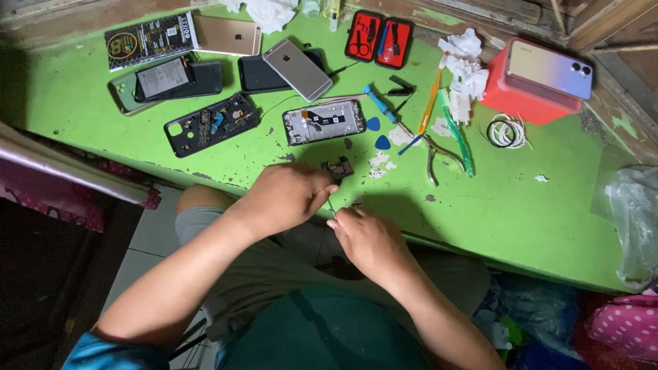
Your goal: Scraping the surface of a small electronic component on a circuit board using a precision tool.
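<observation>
From the head view, the person is working at the edge of a green tabletop (pixel 521 212). The left hand (pixel 284 199) is pinching a small circuit board (pixel 338 168), holding it just above the tabletop. The right hand (pixel 367 236) is closing around a thin metal tool (pixel 332 207), probably tweezers, its tip nearing the board. Steadying both wrists against the edge and keeping the board level would likely help. An opened phone (pixel 325 121), picks (pixel 378 133) and pliers (pixel 433 159) are lying nearby.

Bare green tabletop (pixel 521 212) lies open to the right of both hands. Ahead, a small circuit board (pixel 337 168), an opened phone (pixel 324 122) and pliers (pixel 439 156) crowd the way.
</observation>
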